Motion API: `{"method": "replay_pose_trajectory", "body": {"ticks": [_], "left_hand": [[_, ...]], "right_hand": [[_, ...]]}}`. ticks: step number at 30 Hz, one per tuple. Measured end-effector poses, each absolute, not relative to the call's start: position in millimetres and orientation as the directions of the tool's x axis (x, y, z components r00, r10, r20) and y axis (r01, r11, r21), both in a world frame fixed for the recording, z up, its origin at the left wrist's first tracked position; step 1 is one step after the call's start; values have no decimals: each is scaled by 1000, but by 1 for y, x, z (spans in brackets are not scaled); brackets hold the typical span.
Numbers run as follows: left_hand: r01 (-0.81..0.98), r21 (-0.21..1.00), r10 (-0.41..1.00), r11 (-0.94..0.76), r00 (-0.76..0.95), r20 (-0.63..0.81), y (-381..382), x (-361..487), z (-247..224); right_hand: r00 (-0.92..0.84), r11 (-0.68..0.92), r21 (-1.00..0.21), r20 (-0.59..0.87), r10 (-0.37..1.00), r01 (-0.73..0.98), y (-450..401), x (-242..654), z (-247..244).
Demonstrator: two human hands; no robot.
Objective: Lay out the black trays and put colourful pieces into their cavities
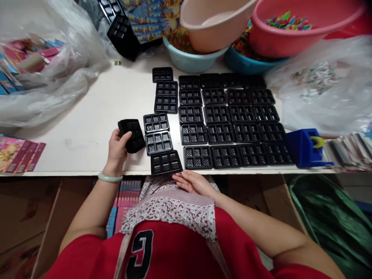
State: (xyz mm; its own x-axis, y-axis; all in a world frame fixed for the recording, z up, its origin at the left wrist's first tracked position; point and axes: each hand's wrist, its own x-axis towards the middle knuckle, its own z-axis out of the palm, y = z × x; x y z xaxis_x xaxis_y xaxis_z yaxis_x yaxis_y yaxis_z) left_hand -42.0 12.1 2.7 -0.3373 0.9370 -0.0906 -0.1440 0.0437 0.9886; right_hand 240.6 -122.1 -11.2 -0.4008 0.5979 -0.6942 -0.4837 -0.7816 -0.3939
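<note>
- Black stacked trays (134, 135): I see the left hand (116, 146) closed round them over the white table (87, 135), thumb across the face.
- Right hand (193, 182): fingers loosely curled at a corner of the near tray (165, 162); whether they grip it, I can't tell from here.

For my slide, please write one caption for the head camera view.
Left hand holding black trays, right hand near the edge of the white table, more trays in rows.

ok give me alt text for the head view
A person's left grip holds a stack of black trays over a white table, the right grip near its front edge. Rows of similar trays lie alongside, with plastic tubs behind.
</note>
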Motion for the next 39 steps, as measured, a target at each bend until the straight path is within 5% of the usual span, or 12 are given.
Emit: {"method": "replay_pose_trajectory", "body": {"ticks": [5, 7, 9, 12, 15, 20, 28, 39], "left_hand": [[-160, 987, 962, -18, -271, -27, 28, -21, -7], [-170, 985, 961, -32, -276, -17, 33, -21, -7], [-180, 982, 949, -60, -316, 0, 38, -25, -4], [-193, 976, 908, -102, -418, 13, 49, -38, 3], [-181, 981, 897, -75, -442, -13, 64, -49, 7], [-169, 985, 963, -25, -267, -21, 87, -50, 3], [-238, 971, 996, -4, -86, -16, 107, -21, -10], [-215, 976, 972, -41, -235, -11, 120, -41, -7]], "right_hand": [[-453, -776, -590, -642, 619, -223, -132, 269, -5], [-428, -580, -814, -513, 744, -32, -129, 274, 4], [-447, -190, -966, -250, 859, 175, -117, 267, 12], [-619, 372, -851, 72, 782, 371, -91, 238, 15], [-731, 595, -640, 74, 678, 487, -74, 208, 9], [-698, 610, -490, 5, 716, 622, -73, 200, 2], [-586, 510, -496, 2, 810, 703, -77, 225, -5], [-510, 468, -451, 33, 859, 760, 64, 227, 22]]}}
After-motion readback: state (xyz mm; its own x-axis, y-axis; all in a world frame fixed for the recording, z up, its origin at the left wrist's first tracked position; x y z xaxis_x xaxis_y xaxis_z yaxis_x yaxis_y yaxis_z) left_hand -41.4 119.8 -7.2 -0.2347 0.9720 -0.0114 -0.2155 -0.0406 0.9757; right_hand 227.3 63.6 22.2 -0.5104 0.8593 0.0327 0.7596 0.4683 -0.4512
